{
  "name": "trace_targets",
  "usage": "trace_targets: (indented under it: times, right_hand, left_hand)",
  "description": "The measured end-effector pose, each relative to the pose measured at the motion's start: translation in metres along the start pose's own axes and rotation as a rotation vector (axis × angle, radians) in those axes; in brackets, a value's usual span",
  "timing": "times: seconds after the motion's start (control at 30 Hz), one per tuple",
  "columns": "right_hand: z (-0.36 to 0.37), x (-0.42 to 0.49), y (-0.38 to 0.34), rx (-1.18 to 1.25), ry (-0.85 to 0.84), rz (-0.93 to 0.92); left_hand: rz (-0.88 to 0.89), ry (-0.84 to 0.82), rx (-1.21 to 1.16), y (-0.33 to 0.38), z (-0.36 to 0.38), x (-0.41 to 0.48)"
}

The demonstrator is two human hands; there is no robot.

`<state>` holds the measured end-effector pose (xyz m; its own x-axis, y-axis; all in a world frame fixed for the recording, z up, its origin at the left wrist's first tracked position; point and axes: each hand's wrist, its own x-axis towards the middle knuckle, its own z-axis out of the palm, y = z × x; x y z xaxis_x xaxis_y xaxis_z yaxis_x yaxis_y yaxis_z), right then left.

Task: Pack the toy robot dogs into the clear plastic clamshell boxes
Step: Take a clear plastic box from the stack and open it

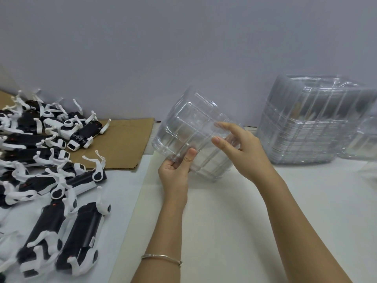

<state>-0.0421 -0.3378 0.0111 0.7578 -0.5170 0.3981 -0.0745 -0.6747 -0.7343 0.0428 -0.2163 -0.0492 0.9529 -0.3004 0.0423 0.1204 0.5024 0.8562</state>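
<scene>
We see a clear clamshell box [193, 127] held up off the tabletop [224, 221], tilted with one corner toward the wall [183, 37]; its long axis we cannot tell. The left hand [175, 170] pinches its lower left edge between thumb and curled fingers. The right hand [244, 148], half curled, grips its right side. At left lie heaped toy robot dogs [51, 160].

your white table [224, 221] stretches out in front of you; on its left a pale sheet [122, 190] lies flat, toy robot dogs [81, 231] heaped across it; brown cardboard [122, 144] lies behind them, some dogs on it; at far right, a stack of clear clamshell boxes [306, 127] stands by the wall
</scene>
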Motion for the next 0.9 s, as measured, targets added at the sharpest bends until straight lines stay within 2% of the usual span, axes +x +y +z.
trace_targets:
  times: [0.2,0.33,0.43,0.57,0.77,0.9]
  right_hand:
    - [0.000,0.000,-0.002,-0.001,0.008,-0.010]
    - [0.002,-0.004,-0.008,-0.077,-0.034,-0.037]
    - [0.004,-0.005,-0.013,-0.200,-0.061,-0.056]
    - [0.005,-0.006,-0.016,-0.268,-0.081,-0.083]
    - [0.002,-0.006,-0.018,-0.232,0.179,-0.148]
    - [-0.027,0.000,-0.024,0.065,0.461,-0.193]
  left_hand:
    - [-0.032,0.048,-0.014,0.000,0.001,0.000]
    - [0.031,0.126,0.011,-0.007,-0.001,0.001]
    - [0.076,0.106,-0.011,-0.008,-0.001,0.004]
    - [0.043,0.081,0.020,-0.007,0.001,0.006]
    - [0.067,0.029,0.054,-0.012,0.001,0.003]
    - [-0.059,-0.013,0.042,-0.011,-0.007,0.009]
